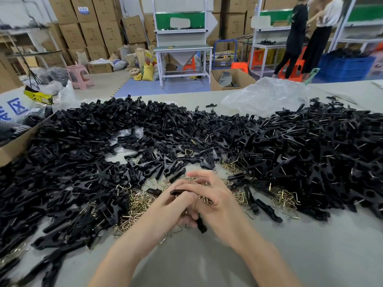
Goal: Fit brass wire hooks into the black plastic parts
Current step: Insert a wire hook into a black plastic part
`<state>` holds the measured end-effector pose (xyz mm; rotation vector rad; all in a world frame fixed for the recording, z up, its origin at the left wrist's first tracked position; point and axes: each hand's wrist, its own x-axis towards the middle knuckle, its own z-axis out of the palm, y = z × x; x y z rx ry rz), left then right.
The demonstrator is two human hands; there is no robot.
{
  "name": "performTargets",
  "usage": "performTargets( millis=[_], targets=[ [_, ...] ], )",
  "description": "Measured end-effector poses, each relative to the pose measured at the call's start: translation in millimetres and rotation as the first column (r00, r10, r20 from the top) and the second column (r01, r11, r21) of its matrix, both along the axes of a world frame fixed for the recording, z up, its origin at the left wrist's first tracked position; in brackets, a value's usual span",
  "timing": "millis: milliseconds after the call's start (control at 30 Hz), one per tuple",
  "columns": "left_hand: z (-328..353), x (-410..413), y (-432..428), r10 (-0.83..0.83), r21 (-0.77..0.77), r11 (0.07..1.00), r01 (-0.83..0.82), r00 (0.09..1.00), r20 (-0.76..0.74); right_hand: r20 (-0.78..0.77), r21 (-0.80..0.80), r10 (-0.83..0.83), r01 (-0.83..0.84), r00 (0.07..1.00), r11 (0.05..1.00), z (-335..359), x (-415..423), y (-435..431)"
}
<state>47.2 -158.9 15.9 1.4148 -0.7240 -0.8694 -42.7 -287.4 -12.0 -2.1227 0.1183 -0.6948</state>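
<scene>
At the far left edge of your surface [207, 264], note the cardboard box [16, 146]; its wall touches the left heap [72, 162] of loose black plastic parts. This heap runs from the box to the middle of the surface and has a scrap of clear film [126, 135] lying in it.

In front of the heap, near the middle, locate the brass wire hooks [138, 204]. They lie in a tangled layer directly on the surface, with stray black parts scattered over them.

Your left hand [172, 208] is above these hooks. Its fingers are curled round a black plastic part [178, 192], one end of which projects past the index finger toward the heap. A further black end [202, 226] projects below, between the two hands; you cannot tell whether it belongs to the same part.

Your right hand [216, 200] lies against and partly over the left one. Its upper fingers are bent and lifted slightly apart. The frame does not show whether its lower fingers and thumb grip anything.

To the right, the right heap [310, 154] contains black parts, many with wire showing in them. More hooks [284, 198] lie at its near edge. Behind this heap, a crumpled clear plastic bag [267, 96] rests on the surface.
</scene>
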Motion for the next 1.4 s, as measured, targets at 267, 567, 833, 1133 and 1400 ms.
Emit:
performTargets(
  millis=[267, 567, 833, 1133, 1400],
  targets=[
    [7.6, -3.2, 3.5, -0.108, -0.064, 0.993, 0.103, 0.99, -0.091, -0.008, 0.293, 0.203, -0.191, 0.979, 0.937, 14.2, -6.7, 6.0],
    [-1.1, -4.3, -6.1, 0.078, -0.026, 0.997, -0.076, 0.991, 0.109, -0.024, 0.441, 0.207, -0.176, 0.978, 0.88, 9.8, -5.0, 4.1],
    [-3.6, -3.9, -7.3, 0.09, -0.005, 0.996, -0.09, 0.989, 0.115, 0.021, 0.42, 0.238, -0.225, 0.971, 0.879, 5.5, -5.4, 3.9],
    [-5.5, -3.2, -9.3, 0.005, -0.172, 0.985, -0.022, 0.995, -0.095, 0.029, 0.412, 0.062, -0.068, 0.998, 0.909, 7.7, -4.8, 0.2],
    [-8.0, -3.5, 6.4, 0.35, -0.284, 0.914, -0.29, 0.918, 0.187, 0.287, 0.923, -0.405, -0.136, 0.868, 0.361, 99.8, -1.0, -88.3]
  ],
)
